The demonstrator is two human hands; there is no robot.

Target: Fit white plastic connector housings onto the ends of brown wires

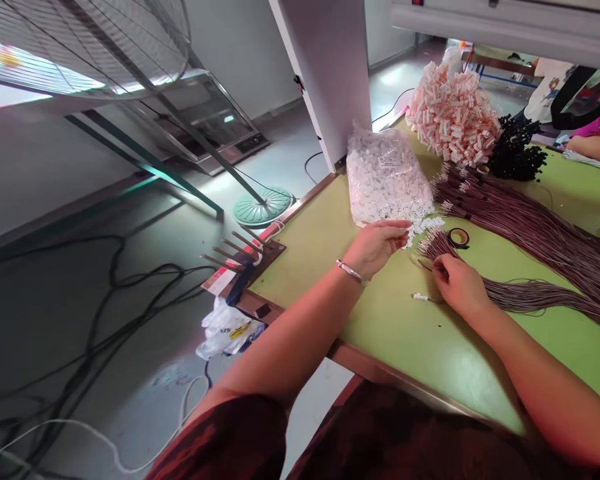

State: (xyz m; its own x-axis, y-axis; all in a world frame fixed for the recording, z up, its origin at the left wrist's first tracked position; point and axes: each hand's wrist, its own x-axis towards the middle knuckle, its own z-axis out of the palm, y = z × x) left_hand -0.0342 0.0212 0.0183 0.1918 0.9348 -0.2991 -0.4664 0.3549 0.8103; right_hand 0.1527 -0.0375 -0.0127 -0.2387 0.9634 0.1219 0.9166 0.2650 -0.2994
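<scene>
My left hand (pixel 377 248) reaches over the green table, its thumb and fingers closed on a small white plastic connector (pixel 409 237) at the edge of a loose pile. Behind it lies a clear bag (pixel 390 177) full of such white pieces. My right hand (pixel 459 285) is pinched on a thin wire beside the metal-tipped ends of a brown wire bundle (pixel 433 243). Below its fingers lies a white connector on a wire (pixel 421 297). A roll of black tape (pixel 459 238) sits just behind the bundle.
Thicker wire bundles (pixel 525 220) cover the table's right side. Behind them stand a heap of pink-white connectors (pixel 453 117) and a black heap (pixel 517 150). A pegged rack (pixel 250 257) is fixed at the left edge. Another person's arm (pixel 595 148) shows at far right.
</scene>
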